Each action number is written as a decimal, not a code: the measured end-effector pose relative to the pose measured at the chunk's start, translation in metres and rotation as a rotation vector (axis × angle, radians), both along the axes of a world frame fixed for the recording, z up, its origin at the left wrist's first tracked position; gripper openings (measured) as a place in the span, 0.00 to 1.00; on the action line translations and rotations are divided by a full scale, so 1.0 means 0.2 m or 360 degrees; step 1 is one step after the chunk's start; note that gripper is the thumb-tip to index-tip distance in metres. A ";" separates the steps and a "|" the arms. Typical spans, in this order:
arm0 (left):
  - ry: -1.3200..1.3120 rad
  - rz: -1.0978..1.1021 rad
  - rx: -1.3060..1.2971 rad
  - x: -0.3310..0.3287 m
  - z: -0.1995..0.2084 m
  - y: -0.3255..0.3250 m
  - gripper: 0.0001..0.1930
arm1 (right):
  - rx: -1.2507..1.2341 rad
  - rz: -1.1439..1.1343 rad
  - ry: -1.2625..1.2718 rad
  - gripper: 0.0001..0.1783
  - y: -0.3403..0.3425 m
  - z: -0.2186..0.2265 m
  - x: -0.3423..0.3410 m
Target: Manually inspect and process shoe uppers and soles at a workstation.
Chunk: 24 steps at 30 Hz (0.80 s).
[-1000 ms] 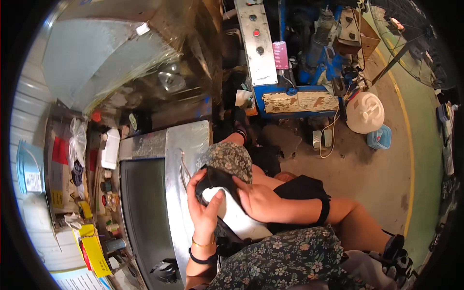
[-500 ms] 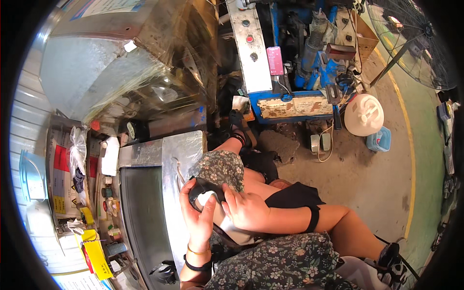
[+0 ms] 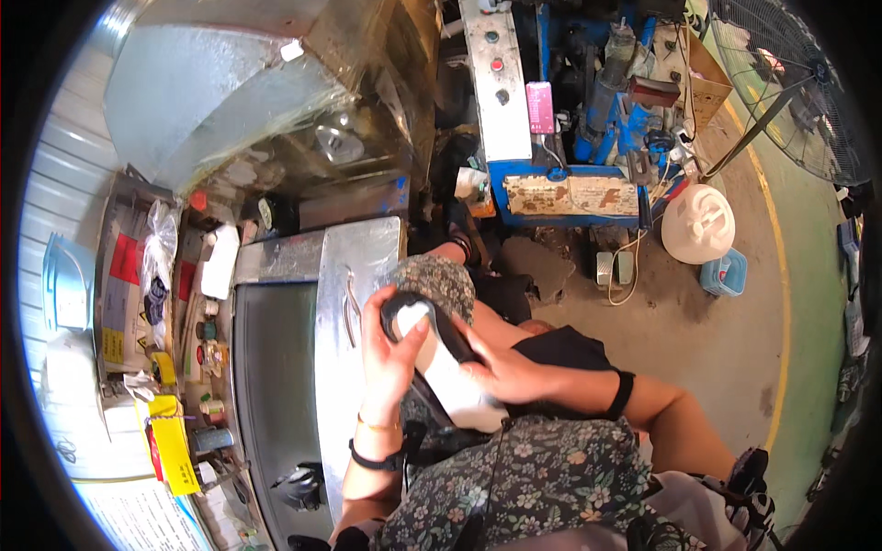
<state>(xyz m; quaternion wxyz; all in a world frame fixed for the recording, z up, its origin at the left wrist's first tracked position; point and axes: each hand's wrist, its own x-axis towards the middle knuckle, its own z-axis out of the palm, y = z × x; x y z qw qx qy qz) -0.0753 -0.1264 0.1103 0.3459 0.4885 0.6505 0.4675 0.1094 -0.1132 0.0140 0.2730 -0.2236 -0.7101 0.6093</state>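
Metal hood [image 3: 184, 96] upper left, blue-framed machine [image 3: 570, 196] ahead, dark-belted bench [image 3: 276, 386] with steel edge at the left; floor fan [image 3: 816, 73] upper right; white jug [image 3: 696, 225] on the floor, blue plastic basket [image 3: 724, 274] just beside it; yellow box [image 3: 168, 445] on the left shelf; white form, likely a shoe last [image 3: 459, 390], lies slantwise over the lap, in front of the floral garment [image 3: 542, 468], between both hands; black upper [image 3: 447, 332], probably, wraps its far end; left hand [image 3: 384, 358] grips that end, thumb pressed on the white surface, fingers round the black rim; right hand [image 3: 501, 365] pinches the black edge opposite, thumb contact partly unclear; judged mid-way: black piece is round the far end, near stretch shows bare white; edge seating and underside hidden, so cannot tell what fitting is unfinished.
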 end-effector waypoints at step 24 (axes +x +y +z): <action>-0.0534 0.0721 0.0119 -0.12 -0.36 -0.44 0.20 | 0.0290 -0.0284 0.0052 0.47 -0.14 0.12 -0.33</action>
